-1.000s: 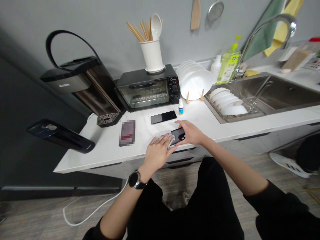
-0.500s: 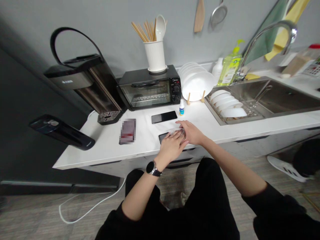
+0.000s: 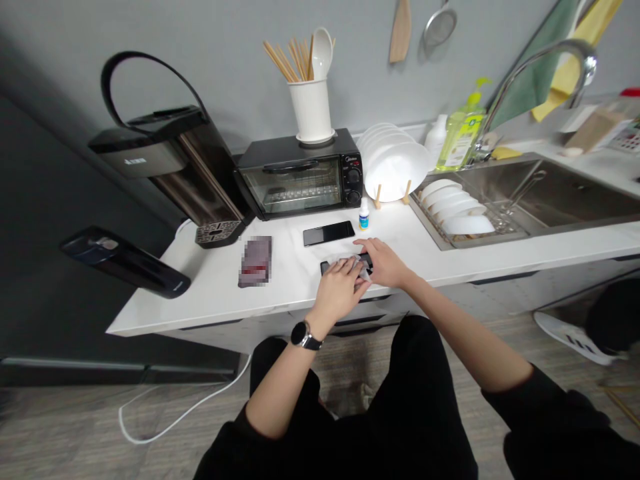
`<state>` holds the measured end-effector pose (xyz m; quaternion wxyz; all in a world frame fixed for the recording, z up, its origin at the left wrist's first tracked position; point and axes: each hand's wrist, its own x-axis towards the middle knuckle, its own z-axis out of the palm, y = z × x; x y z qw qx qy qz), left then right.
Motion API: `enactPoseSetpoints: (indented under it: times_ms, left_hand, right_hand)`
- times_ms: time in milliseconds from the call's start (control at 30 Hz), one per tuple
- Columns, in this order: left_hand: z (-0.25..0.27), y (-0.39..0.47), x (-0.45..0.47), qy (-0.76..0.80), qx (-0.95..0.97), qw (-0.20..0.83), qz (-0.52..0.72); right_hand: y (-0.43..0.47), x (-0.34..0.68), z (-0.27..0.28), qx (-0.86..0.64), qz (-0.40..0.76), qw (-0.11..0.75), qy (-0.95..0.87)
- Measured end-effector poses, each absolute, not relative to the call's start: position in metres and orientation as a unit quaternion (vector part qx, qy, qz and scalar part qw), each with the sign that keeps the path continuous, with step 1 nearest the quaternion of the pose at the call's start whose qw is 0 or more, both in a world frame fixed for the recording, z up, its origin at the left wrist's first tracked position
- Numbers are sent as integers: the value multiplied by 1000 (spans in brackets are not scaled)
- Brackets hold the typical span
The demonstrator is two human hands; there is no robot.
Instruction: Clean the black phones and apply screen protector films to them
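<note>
The left hand [image 3: 337,290], fingers extended and slightly apart, lies over a crumpled whitish wipe [image 3: 366,274] on a dark smartphone [image 3: 325,267] near the front edge of the bench [image 3: 290,288]. The right hand [image 3: 386,264] pinches the device's right end between its fingers. Behind, a black-screened phone [image 3: 329,233] lies flat beside an upright small bottle [image 3: 364,217].

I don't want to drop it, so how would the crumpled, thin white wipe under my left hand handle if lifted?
The wipe would likely flop, since it bunches in loose folds under the left hand. It's probably light, looking small and thin.
</note>
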<state>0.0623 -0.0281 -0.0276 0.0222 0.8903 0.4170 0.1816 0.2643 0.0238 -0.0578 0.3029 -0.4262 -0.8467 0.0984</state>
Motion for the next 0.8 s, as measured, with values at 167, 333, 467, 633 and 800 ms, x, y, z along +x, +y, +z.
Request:
enactPoseSetpoints:
  times_ms: [167, 333, 467, 633, 800]
  left_hand:
    - [-27, -34, 29, 407, 875, 105, 240]
    - [-28, -35, -11, 482, 801, 184, 303]
    - [-22, -15, -17, 522, 654, 311, 451]
    - [-3, 6, -15, 496, 361, 559, 558]
    - [8, 0, -16, 392, 268, 754, 455]
  right_hand:
    - [22, 262, -57, -412, 104, 305, -853]
    - [21, 260, -54, -430, 102, 301, -845]
    - [22, 261, -54, -439, 106, 303, -839]
    - [22, 262, -54, -443, 113, 307, -835]
    - [22, 261, -53, -450, 116, 309, -830]
